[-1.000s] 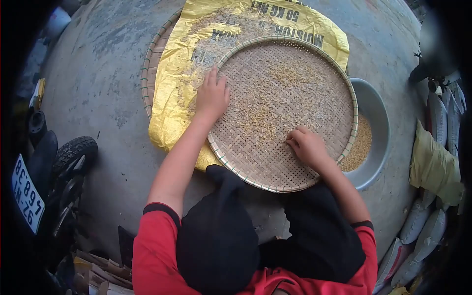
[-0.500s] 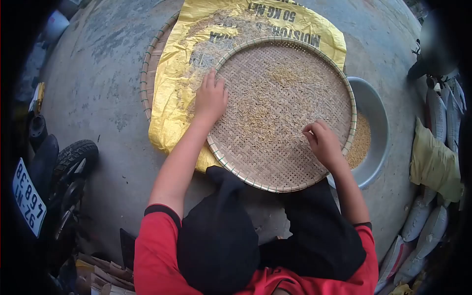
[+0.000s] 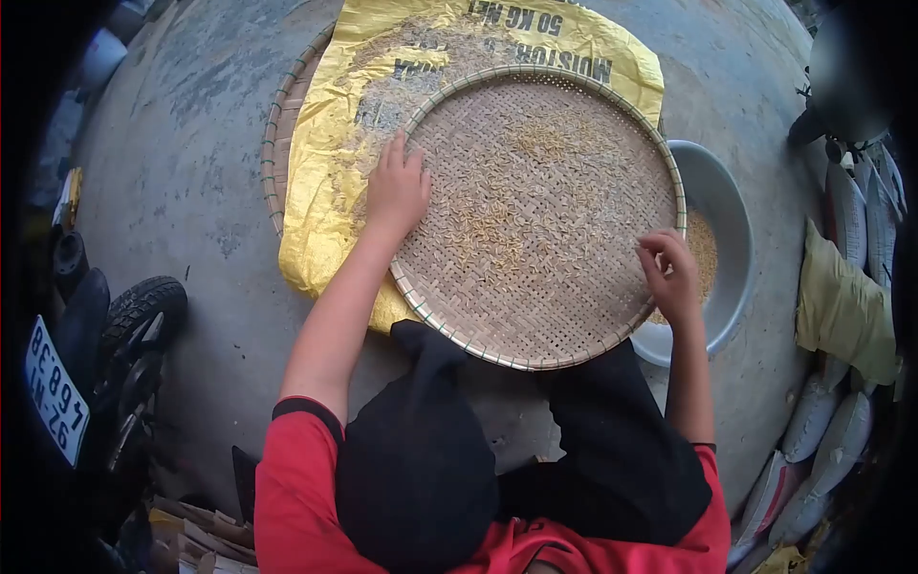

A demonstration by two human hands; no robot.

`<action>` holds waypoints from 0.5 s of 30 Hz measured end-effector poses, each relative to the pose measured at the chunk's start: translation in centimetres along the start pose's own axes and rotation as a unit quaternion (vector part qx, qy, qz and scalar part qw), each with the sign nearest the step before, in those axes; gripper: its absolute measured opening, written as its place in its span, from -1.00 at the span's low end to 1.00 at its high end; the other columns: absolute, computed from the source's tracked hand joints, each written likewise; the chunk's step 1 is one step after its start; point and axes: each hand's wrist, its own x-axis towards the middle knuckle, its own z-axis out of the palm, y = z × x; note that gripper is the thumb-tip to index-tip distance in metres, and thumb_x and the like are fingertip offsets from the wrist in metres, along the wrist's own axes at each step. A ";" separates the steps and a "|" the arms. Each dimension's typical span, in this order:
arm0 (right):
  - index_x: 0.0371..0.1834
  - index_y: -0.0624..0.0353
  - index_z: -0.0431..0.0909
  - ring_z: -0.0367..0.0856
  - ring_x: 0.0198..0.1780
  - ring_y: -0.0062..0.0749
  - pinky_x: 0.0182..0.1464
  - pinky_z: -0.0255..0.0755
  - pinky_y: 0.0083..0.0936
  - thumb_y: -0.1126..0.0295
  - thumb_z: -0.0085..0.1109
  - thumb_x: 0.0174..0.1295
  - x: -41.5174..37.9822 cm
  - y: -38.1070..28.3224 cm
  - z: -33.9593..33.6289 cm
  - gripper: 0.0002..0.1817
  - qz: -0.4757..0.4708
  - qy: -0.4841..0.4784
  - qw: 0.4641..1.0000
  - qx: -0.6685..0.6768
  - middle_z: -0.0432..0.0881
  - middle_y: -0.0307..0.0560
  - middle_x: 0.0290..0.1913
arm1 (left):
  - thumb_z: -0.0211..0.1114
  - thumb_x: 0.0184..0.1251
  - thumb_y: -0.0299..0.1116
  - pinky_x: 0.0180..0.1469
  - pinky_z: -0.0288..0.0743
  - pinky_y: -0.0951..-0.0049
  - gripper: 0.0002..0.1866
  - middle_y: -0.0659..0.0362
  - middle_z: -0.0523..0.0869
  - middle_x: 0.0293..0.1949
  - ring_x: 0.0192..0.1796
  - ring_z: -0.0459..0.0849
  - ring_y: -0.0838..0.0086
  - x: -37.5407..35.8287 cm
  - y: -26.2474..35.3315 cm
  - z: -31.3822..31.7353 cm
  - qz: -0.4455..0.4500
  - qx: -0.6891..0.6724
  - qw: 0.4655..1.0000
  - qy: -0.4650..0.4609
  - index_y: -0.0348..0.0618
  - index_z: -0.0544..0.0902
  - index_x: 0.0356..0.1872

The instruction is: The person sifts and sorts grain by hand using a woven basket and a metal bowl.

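Observation:
A round woven bamboo winnowing tray (image 3: 574, 316) lies in front of me, with unhusked rice grains (image 3: 488, 230) scattered over its weave. My left hand (image 3: 398, 191) grips the tray's left rim, its fingers laid over the edge. At the right rim, my right hand (image 3: 672, 273) is closed, thumb and fingertips pinched together; whatever they hold is too small to make out. Just beyond that hand, a metal basin (image 3: 734, 239) sits partly under the tray, with a heap of grain (image 3: 705, 251) inside.
A yellow printed sack (image 3: 320, 210) with chaff on it lies under the tray's left side, over a second woven tray (image 3: 275, 163). A motorbike wheel (image 3: 143, 320) stands at left. Filled sacks (image 3: 832, 435) line the right side of the concrete floor (image 3: 201, 201).
My right hand has moved right, from over the grains to the tray's right rim beside the basin, still pinched. My left hand stays on the left rim. The view has shifted slightly.

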 end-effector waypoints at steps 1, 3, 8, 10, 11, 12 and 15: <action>-0.20 0.17 0.55 0.52 -0.32 -0.44 -0.31 0.40 -0.54 0.53 0.20 0.11 0.6 -1.1 1.3 -0.82 -0.019 -0.065 0.997 0.029 0.53 -0.16 -0.27 | 0.12 0.28 -0.23 0.30 0.23 0.15 -0.59 -0.11 0.21 0.35 0.37 0.23 0.04 0.0 -0.1 0.2 0.004 -0.002 1.000 0.005 -0.16 0.48 0.11; -0.20 0.14 0.55 0.56 -0.24 -0.29 -0.21 0.45 -0.43 0.45 0.24 0.08 1.3 -2.6 3.5 -0.80 -0.062 -0.162 0.984 0.039 0.53 -0.14 -0.21 | 0.12 0.28 -0.23 0.30 0.23 0.14 -0.60 -0.12 0.22 0.35 0.37 0.23 0.04 0.1 -0.2 0.3 0.013 -0.003 1.000 0.009 -0.16 0.48 0.10; -0.15 0.06 0.58 0.56 -0.15 -0.16 -0.10 0.47 -0.35 0.38 0.30 0.02 2.0 -3.3 7.2 -0.71 -0.106 -0.248 0.963 -0.023 0.52 -0.11 -0.16 | 0.11 0.29 -0.23 0.31 0.22 0.14 -0.59 -0.13 0.22 0.34 0.37 0.22 0.03 0.0 -0.3 0.2 0.010 -0.009 1.000 0.006 -0.18 0.48 0.11; -0.19 0.04 0.56 0.54 -0.11 -0.15 -0.10 0.46 -0.32 0.32 0.27 0.05 2.2 -3.4 7.8 -0.76 -0.095 -0.272 0.957 -0.030 0.48 -0.12 -0.13 | 0.11 0.29 -0.23 0.31 0.22 0.14 -0.59 -0.13 0.22 0.35 0.37 0.22 0.04 0.1 -0.2 0.2 0.006 -0.009 1.000 0.004 -0.18 0.47 0.12; -0.19 0.04 0.56 0.54 -0.11 -0.15 -0.10 0.46 -0.32 0.32 0.27 0.05 2.3 -3.5 8.0 -0.76 -0.095 -0.276 0.956 -0.030 0.48 -0.12 -0.13 | 0.11 0.29 -0.22 0.31 0.22 0.14 -0.59 -0.12 0.22 0.35 0.37 0.22 0.04 0.0 -0.2 0.2 0.004 -0.007 1.000 0.002 -0.18 0.47 0.12; -0.22 0.04 0.55 0.54 -0.13 -0.15 -0.12 0.46 -0.31 0.32 0.27 0.05 2.4 -3.7 8.2 -0.78 -0.086 -0.275 0.957 -0.040 0.48 -0.12 -0.17 | 0.11 0.29 -0.22 0.31 0.22 0.14 -0.59 -0.12 0.22 0.35 0.37 0.22 0.04 0.0 -0.2 0.3 0.002 -0.008 1.000 0.001 -0.18 0.47 0.12; -0.28 0.06 0.55 0.54 -0.16 -0.15 -0.15 0.45 -0.30 0.33 0.26 0.05 2.5 -3.7 8.6 -0.82 -0.087 -0.275 0.956 -0.053 0.47 -0.11 -0.22 | 0.14 0.27 -0.24 0.28 0.25 0.12 -0.61 -0.10 0.24 0.33 0.33 0.27 0.02 0.0 -0.1 0.2 0.006 -0.009 1.000 0.025 -0.16 0.51 0.09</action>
